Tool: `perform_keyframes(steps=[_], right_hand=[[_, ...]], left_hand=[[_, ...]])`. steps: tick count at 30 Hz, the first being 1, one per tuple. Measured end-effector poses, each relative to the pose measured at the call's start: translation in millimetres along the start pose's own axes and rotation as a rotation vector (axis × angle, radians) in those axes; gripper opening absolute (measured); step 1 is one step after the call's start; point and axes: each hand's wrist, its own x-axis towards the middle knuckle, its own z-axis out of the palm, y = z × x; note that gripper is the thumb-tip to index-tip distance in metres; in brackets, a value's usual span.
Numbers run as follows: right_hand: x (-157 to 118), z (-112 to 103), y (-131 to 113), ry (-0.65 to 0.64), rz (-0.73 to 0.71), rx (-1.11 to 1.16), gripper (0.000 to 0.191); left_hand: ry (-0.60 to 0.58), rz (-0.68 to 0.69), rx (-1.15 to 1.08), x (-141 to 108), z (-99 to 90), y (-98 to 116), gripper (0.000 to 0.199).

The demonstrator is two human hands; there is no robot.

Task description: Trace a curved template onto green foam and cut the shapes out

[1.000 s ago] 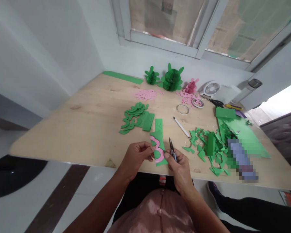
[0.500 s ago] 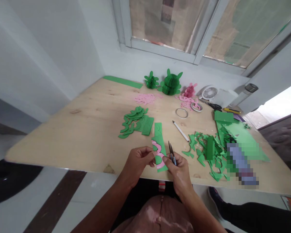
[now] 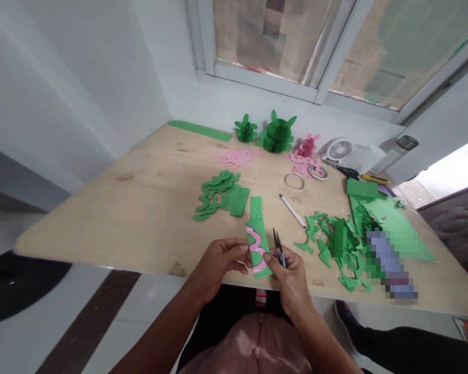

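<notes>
The green paper strip (image 3: 262,231), with a wavy pink paper cutout (image 3: 258,239) on its face, lay between my hands near the front edge of the wooden table (image 3: 159,208). Its long axis ran away from my body. My right hand (image 3: 292,272) pinched its right side near the close end and also held the scissors (image 3: 278,244), blades slightly parted, pointing away beside the strip. My left hand (image 3: 220,262) met the left edge palm inward, thumb and forefinger nearly closed; whether they gripped it I could not tell. Beyond lay green cutouts (image 3: 221,182) and a white pen (image 3: 292,210).
</notes>
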Motion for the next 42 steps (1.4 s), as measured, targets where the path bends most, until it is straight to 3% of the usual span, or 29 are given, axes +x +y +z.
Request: perform_keyframes(steps=[6, 24, 28, 34, 37, 42], right_hand=[[0, 0, -1, 0.009, -0.004, -0.001, 0.030], [-3, 3, -1, 0.000, 0.053, 0.147, 0.028], [-7, -13, -5, 0.146, 0.105, 0.425, 0.038], [-14, -51, -23, 0.343, -0.129, 0.626, 0.039], [-19, -41, -16, 0.271, -0.071, 0.497, 0.040], [-30, -2, 14, 0.075, 0.112, 0.321, 0.043]], left_hand=[[-0.022, -0.007, 0.085, 1, -4.6, -4, 0.013], [0.119, 0.064, 0.177, 4, 4.4, -4, 0.016], [0.204, 0.091, 0.136, 6, 1.1, -3, 0.018], [0.324, 0.118, 0.031, 6, 2.3, 4, 0.017], [0.372, 0.124, -0.025, 7, 6.9, 4, 0.016], [0.413, 0.158, -0.062, 6, 11.6, 4, 0.018]])
